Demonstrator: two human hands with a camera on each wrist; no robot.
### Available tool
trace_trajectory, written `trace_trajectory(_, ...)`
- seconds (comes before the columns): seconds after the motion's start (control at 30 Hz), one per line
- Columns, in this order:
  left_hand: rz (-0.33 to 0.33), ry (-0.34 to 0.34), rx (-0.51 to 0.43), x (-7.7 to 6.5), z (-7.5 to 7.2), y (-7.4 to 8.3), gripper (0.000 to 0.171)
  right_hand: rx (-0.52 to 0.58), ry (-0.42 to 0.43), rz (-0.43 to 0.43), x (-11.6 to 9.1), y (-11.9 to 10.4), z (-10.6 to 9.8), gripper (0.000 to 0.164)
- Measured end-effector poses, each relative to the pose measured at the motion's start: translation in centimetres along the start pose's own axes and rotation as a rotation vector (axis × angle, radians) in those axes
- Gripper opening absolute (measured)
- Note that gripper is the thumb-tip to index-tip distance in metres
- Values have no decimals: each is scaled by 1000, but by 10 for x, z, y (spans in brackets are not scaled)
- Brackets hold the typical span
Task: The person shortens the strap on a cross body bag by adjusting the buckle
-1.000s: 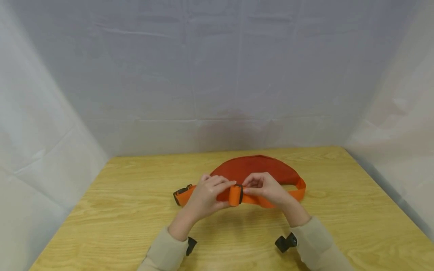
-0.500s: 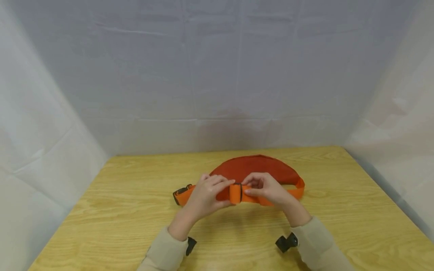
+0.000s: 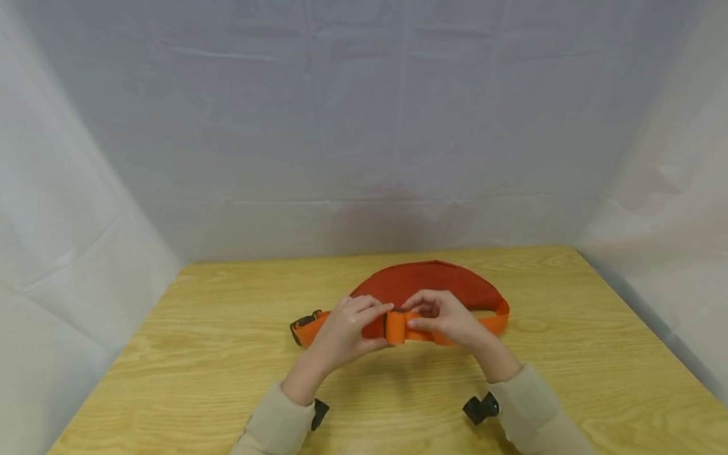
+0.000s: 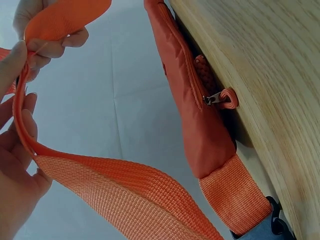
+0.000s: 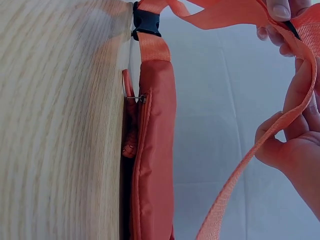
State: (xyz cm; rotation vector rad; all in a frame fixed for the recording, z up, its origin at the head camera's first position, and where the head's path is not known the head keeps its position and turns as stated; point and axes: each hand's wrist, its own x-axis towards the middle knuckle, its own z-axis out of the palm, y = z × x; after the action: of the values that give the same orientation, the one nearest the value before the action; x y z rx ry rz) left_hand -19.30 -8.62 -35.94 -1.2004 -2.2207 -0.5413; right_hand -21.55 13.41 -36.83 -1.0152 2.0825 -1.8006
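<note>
One orange strap [image 3: 397,328] is pinched by the left hand [image 3: 345,328] and right hand [image 3: 448,317] beside a dark slider [image 3: 387,326] in the head view, before a red pouch [image 3: 433,282] on the desk [image 3: 227,366]. Left wrist view: the strap bends in a curve, apart from the pouch's zipper pull [image 4: 229,98]. Right wrist view: a black buckle [image 5: 147,22] sits near the pouch's end.

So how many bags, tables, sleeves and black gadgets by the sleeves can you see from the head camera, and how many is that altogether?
Bags: 1
Tables: 1
Sleeves: 2
Black gadgets: 2
Total: 6
</note>
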Motion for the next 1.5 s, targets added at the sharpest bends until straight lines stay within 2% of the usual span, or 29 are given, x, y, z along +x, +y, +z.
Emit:
trace_trajectory(0.3,25,18,-60,2,2,-1,51,-1,-5,-26,1,0,2,25)
trace_trajectory(0.43,7,14,-64,2,2,-1,50,-40,6,-37,-1,2,3,32)
trace_trajectory(0.53,-13,12,-67,1,2,-1,51,-178,43,-112,-3,4,7,38)
trace_trajectory(0.7,-16,25,-79,0,2,-3,51,-501,137,-335,-3,7,14,53)
trace_trajectory(0.87,-7,22,-93,-1,3,-4,52,-629,148,-458,-3,11,17,62)
trace_trajectory(0.97,1,19,-100,-1,3,-4,54,-645,151,-476,-3,12,17,61)
trace_trajectory(1.17,-12,-4,-99,-1,0,-2,57,-642,176,-450,-4,13,17,57)
trace_trajectory(1.33,-55,-14,-99,0,1,-1,50,-628,190,-429,-6,13,16,55)
trace_trajectory(1.5,-66,14,-76,-1,0,-2,44,-618,196,-439,-7,12,14,55)
